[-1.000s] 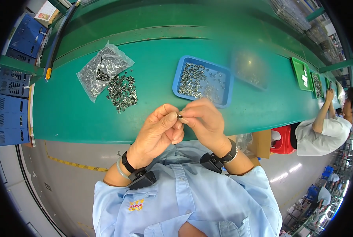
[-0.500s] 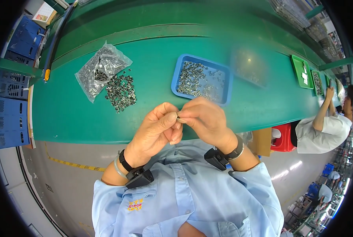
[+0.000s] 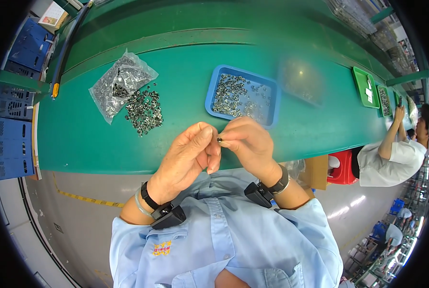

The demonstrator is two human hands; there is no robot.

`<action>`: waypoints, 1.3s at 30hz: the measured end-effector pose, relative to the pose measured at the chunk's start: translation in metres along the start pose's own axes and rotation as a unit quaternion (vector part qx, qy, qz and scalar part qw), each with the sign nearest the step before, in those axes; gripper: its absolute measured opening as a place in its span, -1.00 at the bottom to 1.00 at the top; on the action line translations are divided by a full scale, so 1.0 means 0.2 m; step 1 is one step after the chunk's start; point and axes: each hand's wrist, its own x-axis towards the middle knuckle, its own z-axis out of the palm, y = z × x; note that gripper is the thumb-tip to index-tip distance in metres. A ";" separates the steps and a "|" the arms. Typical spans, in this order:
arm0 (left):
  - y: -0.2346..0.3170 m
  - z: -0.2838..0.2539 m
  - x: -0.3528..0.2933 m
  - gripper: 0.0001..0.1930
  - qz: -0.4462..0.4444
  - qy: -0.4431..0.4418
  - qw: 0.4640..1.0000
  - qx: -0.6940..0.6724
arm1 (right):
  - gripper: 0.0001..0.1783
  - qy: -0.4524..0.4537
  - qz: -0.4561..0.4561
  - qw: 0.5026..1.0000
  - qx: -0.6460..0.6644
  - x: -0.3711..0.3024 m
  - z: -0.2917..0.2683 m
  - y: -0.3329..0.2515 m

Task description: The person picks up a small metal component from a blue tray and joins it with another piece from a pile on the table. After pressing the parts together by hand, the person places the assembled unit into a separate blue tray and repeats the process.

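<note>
A small dark metal part is pinched between the thumb and forefinger of my right hand. My left hand is beside it, fingers curled and thumb near the forefinger; whether anything lies between them is hidden. Beyond my hands stands a blue tray with many small shiny metal parts inside. Left of it, a heap of small black and silver parts lies on the green table. The heap touches a clear plastic bag of similar parts.
A translucent, blurred tray-like shape appears right of the blue tray. Green trays lie farther right, near a co-worker in a white top. Blue crates are stacked at the left, and a red stool stands below the table edge.
My left thumb has drawn back from the small part, which now shows in my right fingertips. The whole view has shifted slightly; the tray, heap and bag look unchanged.
</note>
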 end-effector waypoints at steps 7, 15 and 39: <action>0.00 0.00 -0.01 -0.78 -0.012 0.002 0.999 0.046 | -0.87 -0.002 0.001 1.000 0.004 -0.02 0.00 0.01; 0.01 0.00 -0.02 -0.79 -0.008 0.011 0.997 0.079 | -0.86 -0.006 0.008 1.000 0.001 -0.03 0.01 0.00; 0.03 -0.01 -0.03 -0.82 -0.024 -0.005 0.993 0.115 | -0.82 -0.013 -0.041 0.997 -0.064 -0.02 0.02 0.00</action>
